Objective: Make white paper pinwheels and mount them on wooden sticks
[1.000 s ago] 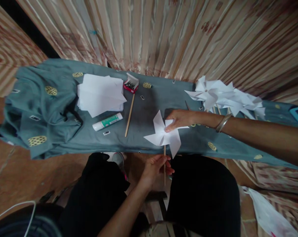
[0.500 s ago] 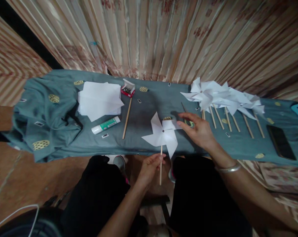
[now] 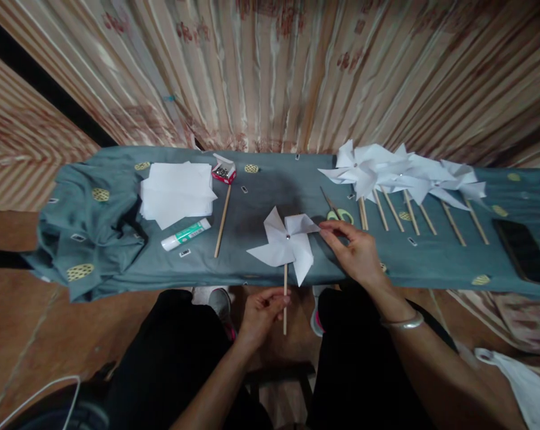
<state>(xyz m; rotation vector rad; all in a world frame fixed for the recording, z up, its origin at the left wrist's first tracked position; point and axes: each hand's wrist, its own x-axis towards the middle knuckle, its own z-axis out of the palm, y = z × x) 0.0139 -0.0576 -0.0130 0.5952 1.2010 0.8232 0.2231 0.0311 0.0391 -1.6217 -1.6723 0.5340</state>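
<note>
A white paper pinwheel (image 3: 276, 245) stands upright in front of me, a silvery pin at its centre. My left hand (image 3: 263, 310) is closed around its wooden stick (image 3: 285, 316), below the table edge. At the right, my right hand (image 3: 352, 245) has thumb and forefinger together at the tip of one blade, its other fingers curled. Just beyond that hand lie scissors (image 3: 340, 215) with light green handles. Part of the stick is hidden by my left fingers.
Finished pinwheels (image 3: 413, 173) overlap at the back right, near a dark phone (image 3: 522, 251). On the left lie a stack of white paper (image 3: 178, 191), a glue stick (image 3: 186, 235), a loose wooden stick (image 3: 222, 221) and an open red box of pins (image 3: 224, 170). Blue-grey cloth (image 3: 261, 197) covers the table.
The pinwheel's blades have turned slightly, and the right fingertips remain at a blade tip. The scissors show more fully beside the hand. The whole view has shifted a little.
</note>
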